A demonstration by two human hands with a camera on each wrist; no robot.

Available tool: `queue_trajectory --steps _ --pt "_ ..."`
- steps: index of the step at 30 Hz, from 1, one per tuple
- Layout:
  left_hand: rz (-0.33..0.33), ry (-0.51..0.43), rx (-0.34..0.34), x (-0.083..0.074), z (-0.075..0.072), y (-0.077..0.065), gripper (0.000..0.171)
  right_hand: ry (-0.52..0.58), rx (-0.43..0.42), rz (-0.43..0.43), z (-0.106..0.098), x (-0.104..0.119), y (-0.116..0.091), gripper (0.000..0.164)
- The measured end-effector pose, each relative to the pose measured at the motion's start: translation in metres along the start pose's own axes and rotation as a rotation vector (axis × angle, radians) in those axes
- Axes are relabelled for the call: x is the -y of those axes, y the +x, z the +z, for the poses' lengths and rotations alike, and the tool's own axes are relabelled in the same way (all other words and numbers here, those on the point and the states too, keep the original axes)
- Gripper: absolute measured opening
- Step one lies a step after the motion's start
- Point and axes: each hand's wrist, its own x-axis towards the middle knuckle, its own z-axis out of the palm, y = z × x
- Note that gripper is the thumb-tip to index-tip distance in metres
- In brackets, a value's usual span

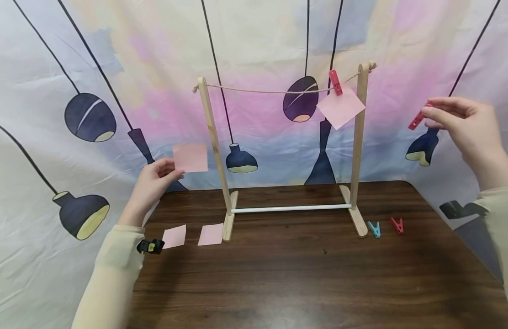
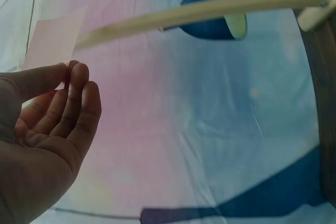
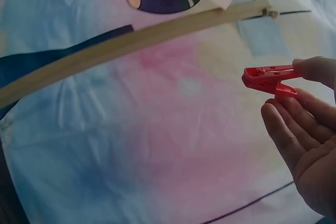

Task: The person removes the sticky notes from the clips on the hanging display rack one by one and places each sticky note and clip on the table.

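Note:
My left hand (image 1: 155,180) pinches a pink paper square (image 1: 191,158) by its edge, left of the wooden frame (image 1: 214,141). In the left wrist view thumb and fingertips meet at the corner of the paper (image 2: 55,40). Off to the right of the frame, my right hand (image 1: 468,128) holds a red clothespin (image 1: 417,119) between thumb and fingers. Its handles lie in the grip in the right wrist view, nose pointing away. A string (image 1: 270,92) spans the two posts. Near its right end another red clothespin (image 1: 336,82) holds a pink paper square (image 1: 341,107).
Two pink paper squares (image 1: 210,234) lie on the dark wooden table (image 1: 278,283) by the frame's left foot. Near the right foot lie a blue clothespin (image 1: 374,229) and a red one (image 1: 397,225). A white bar (image 1: 291,209) joins the feet. Behind hangs a lamp-patterned cloth (image 1: 155,55).

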Motion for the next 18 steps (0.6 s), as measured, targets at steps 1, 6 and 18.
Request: queue_trajectory --steps 1,6,18 --pt "0.002 -0.009 -0.005 0.003 -0.003 -0.004 0.031 -0.005 -0.007 0.007 -0.003 -0.005 -0.002 0.032" --pt "0.011 -0.024 -0.033 0.018 -0.012 -0.027 0.026 -0.169 -0.045 0.06 -0.016 -0.031 -0.018 0.041" --pt "-0.076 0.047 -0.063 0.055 -0.019 -0.074 0.026 -0.491 -0.063 0.078 -0.04 -0.084 -0.052 0.05"
